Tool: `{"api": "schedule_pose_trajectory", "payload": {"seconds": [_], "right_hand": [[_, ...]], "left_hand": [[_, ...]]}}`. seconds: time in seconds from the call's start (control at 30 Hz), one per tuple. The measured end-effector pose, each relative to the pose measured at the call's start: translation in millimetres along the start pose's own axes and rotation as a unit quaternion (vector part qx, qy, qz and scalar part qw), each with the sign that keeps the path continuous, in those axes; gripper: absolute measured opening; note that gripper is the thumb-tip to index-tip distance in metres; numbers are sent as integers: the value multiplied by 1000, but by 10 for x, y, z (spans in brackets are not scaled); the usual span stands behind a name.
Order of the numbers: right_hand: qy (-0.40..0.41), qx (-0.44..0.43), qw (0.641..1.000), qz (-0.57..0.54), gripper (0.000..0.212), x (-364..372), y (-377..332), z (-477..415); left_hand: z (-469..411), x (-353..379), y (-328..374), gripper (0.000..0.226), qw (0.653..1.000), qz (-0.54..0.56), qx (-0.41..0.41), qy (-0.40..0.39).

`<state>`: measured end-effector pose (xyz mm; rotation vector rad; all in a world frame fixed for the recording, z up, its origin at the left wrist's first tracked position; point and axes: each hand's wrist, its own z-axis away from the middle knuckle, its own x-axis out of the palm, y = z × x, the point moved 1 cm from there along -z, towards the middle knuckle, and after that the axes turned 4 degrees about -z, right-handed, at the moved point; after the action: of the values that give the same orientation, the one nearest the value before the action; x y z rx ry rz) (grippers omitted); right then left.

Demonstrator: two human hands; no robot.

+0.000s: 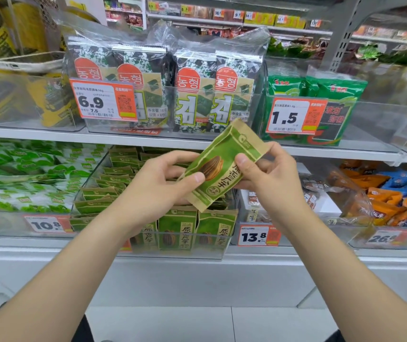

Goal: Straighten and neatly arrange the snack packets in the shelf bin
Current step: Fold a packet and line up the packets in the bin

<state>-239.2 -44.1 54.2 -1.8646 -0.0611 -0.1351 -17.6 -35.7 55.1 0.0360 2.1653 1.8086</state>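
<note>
A green and tan sunflower-seed packet (224, 166) is tilted in the air above a clear shelf bin (91, 178) on the lower shelf. My left hand (158, 183) pinches its lower left edge with the thumb on the front. My right hand (269, 174) grips its right side, thumb pressed on the front. The bin holds several more of the same packets (177, 230): upright ones at the front, others lying loosely stacked behind and to the left (113, 178).
On the upper shelf stand seaweed packs (195, 90) and green snack bags (330, 104) in clear bins with price tags. Green-white packets (25, 174) lie to the left of the bin, orange and blue packets (390, 193) to the right.
</note>
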Motion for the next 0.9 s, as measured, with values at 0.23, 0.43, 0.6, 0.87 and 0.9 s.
{"api": "schedule_pose_trajectory", "payload": {"seconds": [0.23,0.43,0.6,0.87,0.9], "right_hand": [[-99,-46,990,88,22,-181,-39,-75],[-43,-179,964,191,17,-214,53,-114],[-25,-293,869,397,23,-242,132,-155],[-197,-210,703,651,27,89,405,-448],[-199,-207,670,685,31,148,420,-495]], "left_hand": [[-65,-22,-116,16,992,-13,54,117],[-155,-29,-210,32,964,-206,108,126],[-153,0,-228,36,916,-388,45,90],[-260,16,-314,34,870,-493,-17,-11],[-274,18,-329,34,865,-500,-22,-13]]}}
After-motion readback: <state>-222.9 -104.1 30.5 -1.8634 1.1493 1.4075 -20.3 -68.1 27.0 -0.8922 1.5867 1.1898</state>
